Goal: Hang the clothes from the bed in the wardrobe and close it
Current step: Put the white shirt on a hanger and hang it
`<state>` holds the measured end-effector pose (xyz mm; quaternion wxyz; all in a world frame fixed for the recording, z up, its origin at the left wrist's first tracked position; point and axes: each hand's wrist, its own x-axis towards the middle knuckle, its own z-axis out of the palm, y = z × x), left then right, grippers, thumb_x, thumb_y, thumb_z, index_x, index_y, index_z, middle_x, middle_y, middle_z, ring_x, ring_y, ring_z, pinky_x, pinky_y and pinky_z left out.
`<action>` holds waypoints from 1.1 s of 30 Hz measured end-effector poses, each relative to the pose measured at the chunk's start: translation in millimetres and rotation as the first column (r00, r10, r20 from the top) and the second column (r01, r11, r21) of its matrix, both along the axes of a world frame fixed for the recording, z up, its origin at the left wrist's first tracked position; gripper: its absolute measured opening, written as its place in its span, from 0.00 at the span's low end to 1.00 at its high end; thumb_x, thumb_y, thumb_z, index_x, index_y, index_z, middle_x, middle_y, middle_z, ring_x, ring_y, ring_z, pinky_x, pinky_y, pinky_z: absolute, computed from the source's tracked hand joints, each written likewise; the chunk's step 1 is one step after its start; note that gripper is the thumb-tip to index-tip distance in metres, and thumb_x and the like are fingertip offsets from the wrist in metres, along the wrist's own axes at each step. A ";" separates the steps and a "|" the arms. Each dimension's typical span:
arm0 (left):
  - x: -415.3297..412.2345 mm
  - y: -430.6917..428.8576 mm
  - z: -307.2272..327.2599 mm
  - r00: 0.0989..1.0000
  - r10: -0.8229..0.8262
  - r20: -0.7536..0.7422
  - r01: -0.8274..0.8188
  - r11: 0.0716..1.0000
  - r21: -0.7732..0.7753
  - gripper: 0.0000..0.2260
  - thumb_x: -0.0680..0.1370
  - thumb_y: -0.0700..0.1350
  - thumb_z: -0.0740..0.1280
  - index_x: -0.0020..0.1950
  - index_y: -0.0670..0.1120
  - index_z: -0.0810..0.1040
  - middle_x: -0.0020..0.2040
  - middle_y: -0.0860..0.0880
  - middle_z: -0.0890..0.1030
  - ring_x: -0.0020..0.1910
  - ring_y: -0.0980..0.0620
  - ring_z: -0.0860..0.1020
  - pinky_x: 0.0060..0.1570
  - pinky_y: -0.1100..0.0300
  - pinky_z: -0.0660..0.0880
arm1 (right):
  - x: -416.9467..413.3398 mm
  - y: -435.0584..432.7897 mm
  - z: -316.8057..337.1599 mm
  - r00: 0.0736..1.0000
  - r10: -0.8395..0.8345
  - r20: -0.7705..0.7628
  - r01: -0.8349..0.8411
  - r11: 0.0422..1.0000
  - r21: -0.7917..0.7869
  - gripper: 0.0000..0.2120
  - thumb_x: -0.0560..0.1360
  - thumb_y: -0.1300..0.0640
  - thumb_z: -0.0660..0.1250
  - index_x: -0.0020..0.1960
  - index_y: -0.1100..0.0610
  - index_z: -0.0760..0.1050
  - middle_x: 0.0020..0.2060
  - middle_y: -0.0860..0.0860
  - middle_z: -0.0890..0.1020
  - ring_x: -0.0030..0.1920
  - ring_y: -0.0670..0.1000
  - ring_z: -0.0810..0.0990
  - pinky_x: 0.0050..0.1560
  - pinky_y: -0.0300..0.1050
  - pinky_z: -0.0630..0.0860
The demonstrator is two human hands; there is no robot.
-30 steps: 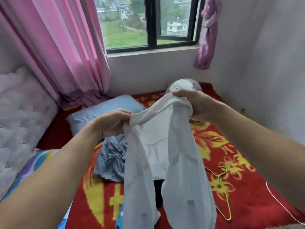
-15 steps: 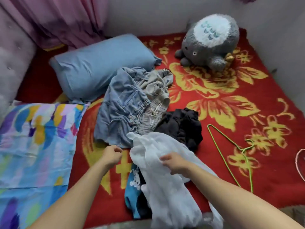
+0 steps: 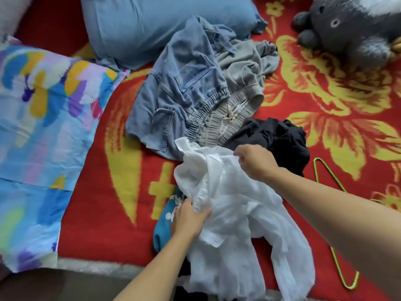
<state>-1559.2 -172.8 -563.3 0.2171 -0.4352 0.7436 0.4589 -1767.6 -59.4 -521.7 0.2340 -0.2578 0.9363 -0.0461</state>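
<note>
shirt lies centre on the near edge of the bed, draped over the front. left hand grips its left side, right hand pinches its far edge. small garment is under the shirt's left side. behind the shirt: denim garment left, drawstring pants overlapping it on the right, crumpled garment right. hanger right of shirt. pillow far back, quilt left, plush toy far right.

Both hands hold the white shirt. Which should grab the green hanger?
Right, probably. The green hanger lies nearer the right hand, right of the white shirt; the left hand, gripping the shirt, would have to cross it.
</note>
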 end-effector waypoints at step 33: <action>109.7 -64.7 246.2 0.798 -0.227 -0.559 -0.174 0.801 -0.573 0.09 0.77 0.40 0.62 0.36 0.43 0.73 0.36 0.40 0.77 0.39 0.38 0.75 0.37 0.50 0.68 | 123.1 67.9 235.5 0.992 -0.090 -0.090 0.021 0.817 -0.577 0.21 0.69 0.32 0.64 0.48 0.49 0.75 0.38 0.51 0.80 0.40 0.54 0.78 0.41 0.48 0.72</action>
